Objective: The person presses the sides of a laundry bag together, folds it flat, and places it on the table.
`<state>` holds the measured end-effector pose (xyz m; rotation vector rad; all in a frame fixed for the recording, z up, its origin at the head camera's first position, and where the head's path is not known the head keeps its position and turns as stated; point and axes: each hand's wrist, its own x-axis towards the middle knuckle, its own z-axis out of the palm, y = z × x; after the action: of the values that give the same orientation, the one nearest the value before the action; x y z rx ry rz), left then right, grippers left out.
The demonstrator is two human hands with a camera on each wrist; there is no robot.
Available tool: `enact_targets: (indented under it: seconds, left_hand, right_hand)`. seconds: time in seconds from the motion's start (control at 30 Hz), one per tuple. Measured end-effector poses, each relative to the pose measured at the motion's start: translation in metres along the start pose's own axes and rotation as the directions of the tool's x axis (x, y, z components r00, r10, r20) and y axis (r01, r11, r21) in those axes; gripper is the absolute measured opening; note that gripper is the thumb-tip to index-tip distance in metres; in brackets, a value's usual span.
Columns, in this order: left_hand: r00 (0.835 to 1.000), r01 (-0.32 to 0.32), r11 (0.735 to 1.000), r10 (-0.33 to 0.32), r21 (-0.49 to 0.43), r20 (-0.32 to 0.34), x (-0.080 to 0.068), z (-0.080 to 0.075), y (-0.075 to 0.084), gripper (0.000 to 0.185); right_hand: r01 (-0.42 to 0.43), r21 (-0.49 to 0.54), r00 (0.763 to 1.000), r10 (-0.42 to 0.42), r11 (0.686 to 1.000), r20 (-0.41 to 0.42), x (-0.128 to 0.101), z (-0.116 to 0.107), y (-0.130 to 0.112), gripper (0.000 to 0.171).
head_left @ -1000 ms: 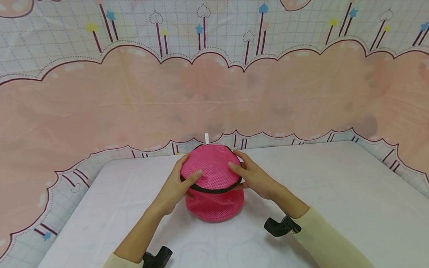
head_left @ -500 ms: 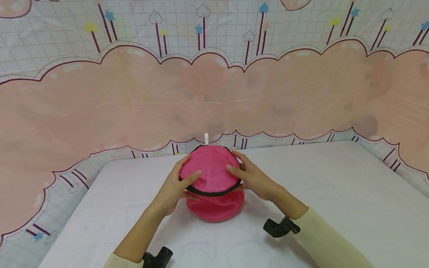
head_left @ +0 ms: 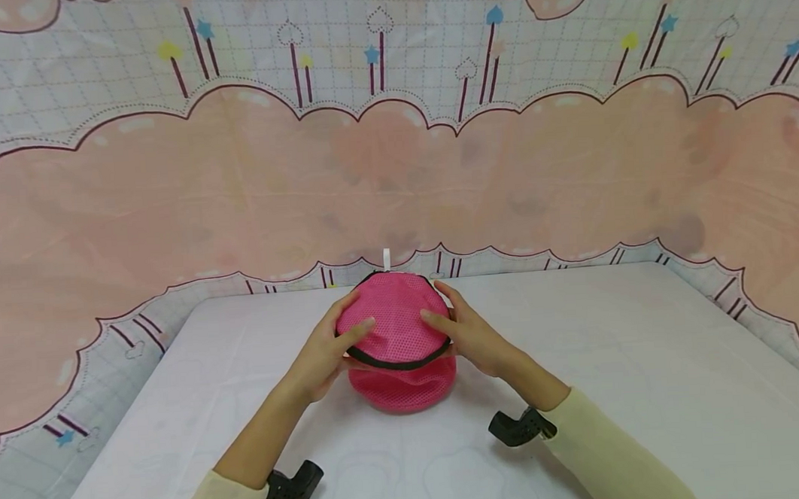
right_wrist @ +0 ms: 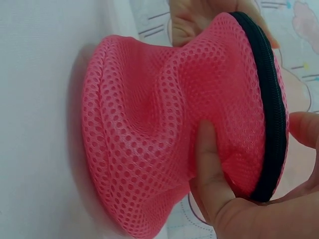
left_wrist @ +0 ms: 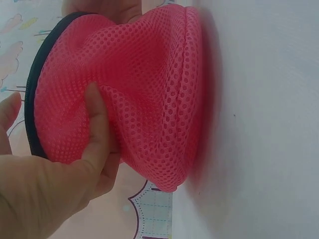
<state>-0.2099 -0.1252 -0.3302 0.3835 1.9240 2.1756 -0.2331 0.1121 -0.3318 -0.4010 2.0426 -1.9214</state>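
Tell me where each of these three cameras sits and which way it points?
Head: worn on the head, looks forward and down at the pink mesh bag on the white table; both forearms, left hand and right hand show.
Left wrist: sits by the left hand, sideways view of the bag; its fingers show.
Right wrist: same from the opposite side; right fingers show.
All three share the bag and its black zip rim.
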Motion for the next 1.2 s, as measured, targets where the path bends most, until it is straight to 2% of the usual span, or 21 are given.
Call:
enact_targets:
  seconds: [0.23, 0.5, 0.73, 1.03, 1.2]
  left_hand:
    - [1.000, -0.020, 0.997, 0.020, -0.080, 0.001, 0.001, 0.000, -0.005, 0.062]
    - [1.000, -0.016, 0.993, 0.015, -0.114, -0.006, 0.001, -0.001, -0.010, 0.065]
    - [1.000, -0.008, 0.994, 0.008, -0.109, -0.008, 0.000, 0.001, -0.014, 0.069]
    - [0.997, -0.007, 0.996, 0.000, -0.091, -0.073, 0.000, 0.004, -0.018, 0.068]
    - [0.997, -0.001, 0.997, -0.005, -0.078, -0.078, 0.001, 0.003, -0.020, 0.069]
  right_hand:
    - [-0.002, 0.021, 1.000, 0.002, 1.000, -0.030, 0.000, 0.004, 0.003, 0.074]
    - [0.005, 0.078, 0.999, -0.002, 0.997, -0.036, 0.000, 0.006, 0.007, 0.070]
    - [-0.001, 0.148, 0.999, 0.006, 0.989, -0.032, -0.002, 0.007, 0.013, 0.069]
    - [-0.003, 0.209, 1.000, 0.007, 0.978, -0.017, -0.001, 0.008, 0.016, 0.069]
    - [-0.002, 0.211, 1.000, 0.004, 0.978, -0.009, -0.001, 0.009, 0.016, 0.069]
